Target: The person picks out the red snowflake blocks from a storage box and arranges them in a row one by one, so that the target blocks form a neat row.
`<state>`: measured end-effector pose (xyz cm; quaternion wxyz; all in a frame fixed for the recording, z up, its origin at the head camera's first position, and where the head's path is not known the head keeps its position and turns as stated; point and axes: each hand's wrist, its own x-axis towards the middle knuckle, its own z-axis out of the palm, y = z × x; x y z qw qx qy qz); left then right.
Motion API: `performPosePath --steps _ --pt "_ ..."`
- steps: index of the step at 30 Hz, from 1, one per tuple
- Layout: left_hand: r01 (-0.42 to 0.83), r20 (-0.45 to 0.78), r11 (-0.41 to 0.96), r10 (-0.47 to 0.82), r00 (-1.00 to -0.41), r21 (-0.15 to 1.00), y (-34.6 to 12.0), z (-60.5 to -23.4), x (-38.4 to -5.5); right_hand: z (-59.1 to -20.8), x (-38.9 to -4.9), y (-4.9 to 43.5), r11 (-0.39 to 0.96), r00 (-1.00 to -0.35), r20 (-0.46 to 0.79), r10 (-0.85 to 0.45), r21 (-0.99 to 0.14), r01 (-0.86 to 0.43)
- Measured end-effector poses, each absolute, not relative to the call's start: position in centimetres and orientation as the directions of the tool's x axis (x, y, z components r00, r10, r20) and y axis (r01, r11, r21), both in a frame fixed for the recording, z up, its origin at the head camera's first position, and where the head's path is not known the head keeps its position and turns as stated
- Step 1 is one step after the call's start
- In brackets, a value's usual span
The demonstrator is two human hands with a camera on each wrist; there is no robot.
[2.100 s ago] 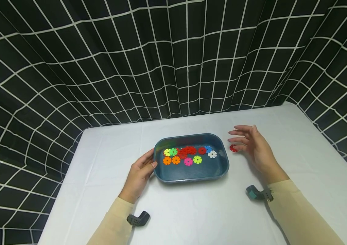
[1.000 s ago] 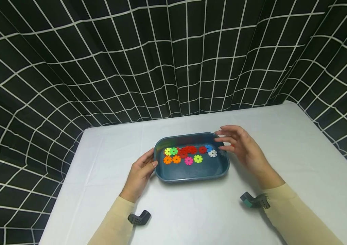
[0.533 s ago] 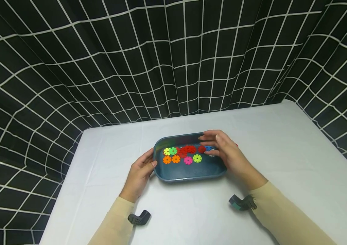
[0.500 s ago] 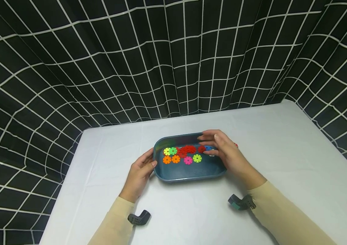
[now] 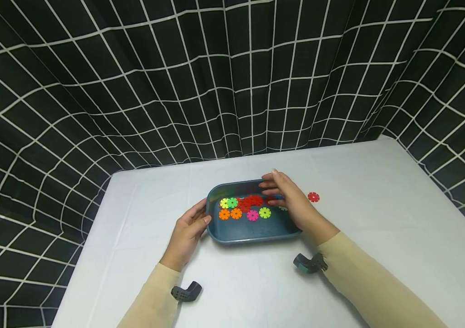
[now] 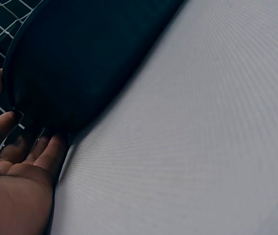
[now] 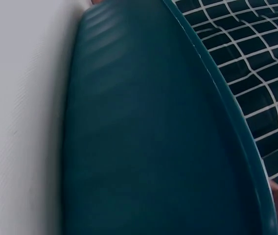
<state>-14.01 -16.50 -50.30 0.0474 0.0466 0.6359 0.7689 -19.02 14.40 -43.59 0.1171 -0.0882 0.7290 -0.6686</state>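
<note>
A dark blue-green tray (image 5: 252, 241) lies on the table, holding flat notched plastic discs. My left hand (image 5: 188, 232) grips its left end; in the left wrist view the thumb is at the rim and the fingers (image 6: 51, 152) are against the tray's outer wall. Over the tray's right part is my right hand (image 5: 291, 200), fingers loosely bent and apart, with nothing seen between them. It partly hides the blue and white discs. Red discs (image 5: 252, 200) lie heaped mid-tray, near orange discs (image 5: 224, 214), a pink disc (image 5: 252, 215) and a yellow-green disc (image 5: 264, 212).
One red disc (image 5: 313, 197) lies on the white-covered table (image 5: 240, 282), right of the tray. A black curtain with white grid lines (image 5: 248, 82) hangs behind and at the sides. Each sleeve carries a dark wrist camera (image 5: 186, 291).
My right hand has moved left from beside the tray, above the red disc, to over the tray's right part. That red disc stays on the table. The left hand keeps its hold.
</note>
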Motion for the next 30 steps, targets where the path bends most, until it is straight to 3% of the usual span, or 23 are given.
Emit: performPosePath --steps 12,22,30 --pt "-0.023 0.001 -0.186 0.13 -0.991 0.982 -16.6 -50.2 -14.0 -44.0 -19.9 13.0 0.3 -0.97 -0.165 -0.177 -0.948 0.106" --pt "-0.017 0.006 -0.18 0.131 -0.991 0.984 -16.4 -50.1 -14.0 -44.0 -20.1 12.9 0.342 -0.958 -0.239 -0.156 -0.923 0.175" --pt "-0.011 0.016 -0.186 0.14 -0.99 0.982 -16.4 -50.1 -14.0 -45.4 -20.3 13.1 0.449 -0.966 -0.168 -0.197 -0.891 0.063"
